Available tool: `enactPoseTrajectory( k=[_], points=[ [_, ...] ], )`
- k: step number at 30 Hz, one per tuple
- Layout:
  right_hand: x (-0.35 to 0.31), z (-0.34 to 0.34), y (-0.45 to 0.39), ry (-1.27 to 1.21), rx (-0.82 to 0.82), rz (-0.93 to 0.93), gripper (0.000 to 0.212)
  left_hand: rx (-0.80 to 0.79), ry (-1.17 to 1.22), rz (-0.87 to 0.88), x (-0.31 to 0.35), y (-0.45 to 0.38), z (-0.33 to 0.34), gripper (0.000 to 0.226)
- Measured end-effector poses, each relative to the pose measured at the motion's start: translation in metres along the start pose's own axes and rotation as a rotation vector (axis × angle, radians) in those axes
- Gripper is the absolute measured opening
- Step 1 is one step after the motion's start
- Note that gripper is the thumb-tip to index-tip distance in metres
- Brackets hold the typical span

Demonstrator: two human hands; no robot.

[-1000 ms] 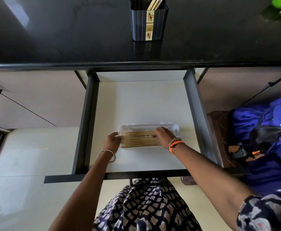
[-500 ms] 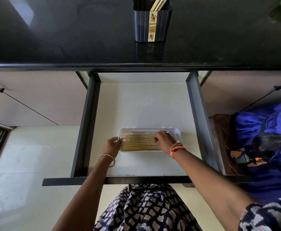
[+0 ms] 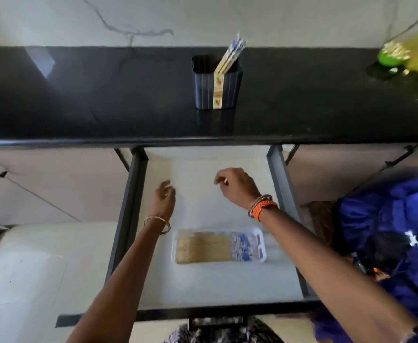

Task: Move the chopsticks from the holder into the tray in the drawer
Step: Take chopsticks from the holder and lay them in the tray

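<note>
While both my hands hang over the open drawer (image 3: 138, 219), neither holds anything: left hand (image 3: 163, 199) has fingers loosely curled, near the drawer's left wall; right hand (image 3: 237, 184) is also loosely curled, w/ orange bands at the wrist, raised toward the counter (image 3: 103, 100). The tray (image 3: 261, 241) sits on the drawer floor nearer me, betw. my forearms, apart from both hands. Chopsticks (image 3: 203, 248) lie flat in it side by side, blue-patterned ends to the right. A few more chopsticks (image 3: 229, 56) lean in the holder (image 3: 216, 90) on the counter, tilted right.
</note>
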State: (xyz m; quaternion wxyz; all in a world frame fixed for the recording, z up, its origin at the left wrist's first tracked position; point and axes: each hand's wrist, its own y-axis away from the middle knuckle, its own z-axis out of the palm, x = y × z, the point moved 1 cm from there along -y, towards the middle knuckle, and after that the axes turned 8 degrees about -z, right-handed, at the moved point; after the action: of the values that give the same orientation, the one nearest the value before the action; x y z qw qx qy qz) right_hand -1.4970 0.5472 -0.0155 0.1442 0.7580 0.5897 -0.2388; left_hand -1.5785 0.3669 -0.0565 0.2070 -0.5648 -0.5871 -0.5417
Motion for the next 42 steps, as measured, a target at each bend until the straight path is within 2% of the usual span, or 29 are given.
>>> enactPoseTrajectory(
  k=[4, 7, 10, 12, 15, 20, 23, 26, 29, 33, 35, 38, 40, 42],
  points=[
    [-0.013, -0.077, -0.077, -0.133, 0.258, -0.024, 0.025, 0.02, 0.05, 0.295, 0.115, -0.031, 0.002, 0.04],
    [-0.004, -0.127, -0.135, -0.228, 0.45, -0.016, 0.023, 0.068, -0.038, 0.475, 0.183, -0.056, 0.007, 0.04],
    [0.025, -0.157, -0.192, -0.374, 0.621, 0.13, 0.022, 0.069, -0.168, 0.567, 0.223, -0.09, 0.018, 0.044],
    [0.047, -0.165, -0.225, -0.51, 0.667, 0.23, 0.021, 0.064, -0.203, 0.566, 0.235, -0.112, 0.024, 0.044],
    [0.072, -0.166, -0.271, -0.659, 0.678, 0.326, 0.021, 0.069, -0.186, 0.528, 0.247, -0.145, 0.036, 0.044],
    [0.091, -0.153, -0.321, -0.76, 0.598, 0.374, 0.017, 0.068, -0.344, 0.556, 0.249, -0.175, 0.056, 0.044],
    [0.097, -0.15, -0.334, -0.824, 0.556, 0.375, 0.017, 0.081, -0.368, 0.565, 0.243, -0.182, 0.063, 0.04],
    [0.101, -0.152, -0.339, -0.85, 0.541, 0.371, 0.006, 0.073, -0.342, 0.547, 0.238, -0.184, 0.068, 0.039],
    [0.106, -0.154, -0.336, -0.859, 0.537, 0.381, 0.021, 0.067, -0.316, 0.541, 0.236, -0.183, 0.07, 0.039],
    [0.106, -0.159, -0.33, -0.908, 0.482, 0.363, 0.013, 0.051, -0.332, 0.528, 0.237, -0.176, 0.07, 0.039],
    [0.102, -0.164, -0.328, -0.91, 0.492, 0.354, 0.005, 0.036, -0.331, 0.51, 0.239, -0.172, 0.069, 0.04],
    [0.093, -0.176, -0.322, -0.882, 0.548, 0.326, 0.01, 0.051, -0.329, 0.509, 0.244, -0.162, 0.064, 0.04],
    [0.086, -0.188, -0.313, -0.874, 0.599, 0.311, 0.004, 0.081, -0.325, 0.526, 0.249, -0.15, 0.06, 0.04],
    [0.079, -0.205, -0.304, -0.901, 0.656, 0.313, 0.019, 0.092, -0.313, 0.544, 0.256, -0.136, 0.056, 0.04]
  ],
)
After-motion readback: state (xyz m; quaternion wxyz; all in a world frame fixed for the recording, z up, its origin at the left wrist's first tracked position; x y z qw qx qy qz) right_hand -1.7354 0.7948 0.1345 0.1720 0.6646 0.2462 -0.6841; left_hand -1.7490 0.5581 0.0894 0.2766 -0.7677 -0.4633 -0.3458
